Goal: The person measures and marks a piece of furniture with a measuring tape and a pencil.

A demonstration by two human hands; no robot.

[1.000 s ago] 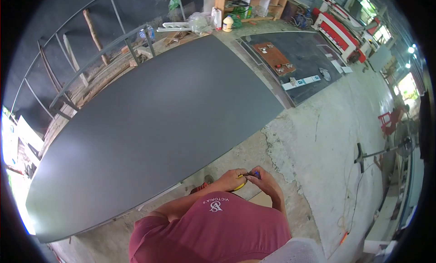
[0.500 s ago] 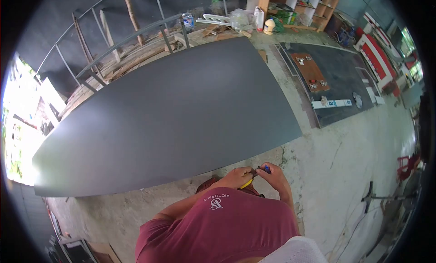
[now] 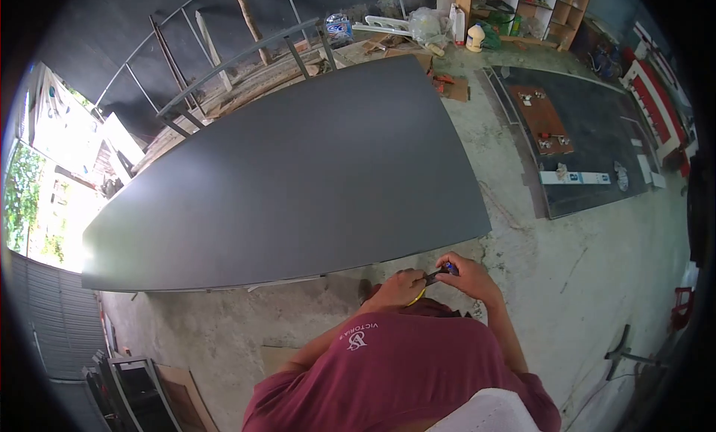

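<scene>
My left hand (image 3: 403, 289) is closed in front of my shirt, around a tool with a curved yellow handle (image 3: 417, 298). A dark part (image 3: 434, 277) spans the short gap between my hands. My right hand (image 3: 470, 277) is also closed, pinching a small dark piece with a blue part (image 3: 450, 268). Fingers hide most of both items, so their exact kind does not show. Just beyond my hands is the near edge of a large, smooth grey panel (image 3: 298, 186); neither hand visibly touches it.
On the right, a dark board (image 3: 597, 134) carries a brown plate (image 3: 543, 119) with metal fittings and a white-blue strip (image 3: 576, 178). Metal railing (image 3: 239, 63) and planks line the back. A shelf unit (image 3: 522, 14) stands behind; frames (image 3: 134, 387) lean at lower left.
The view has shifted, so the panel's near edge sits higher at left. My right hand has moved slightly away from my left, and more of the dark part shows between them.
</scene>
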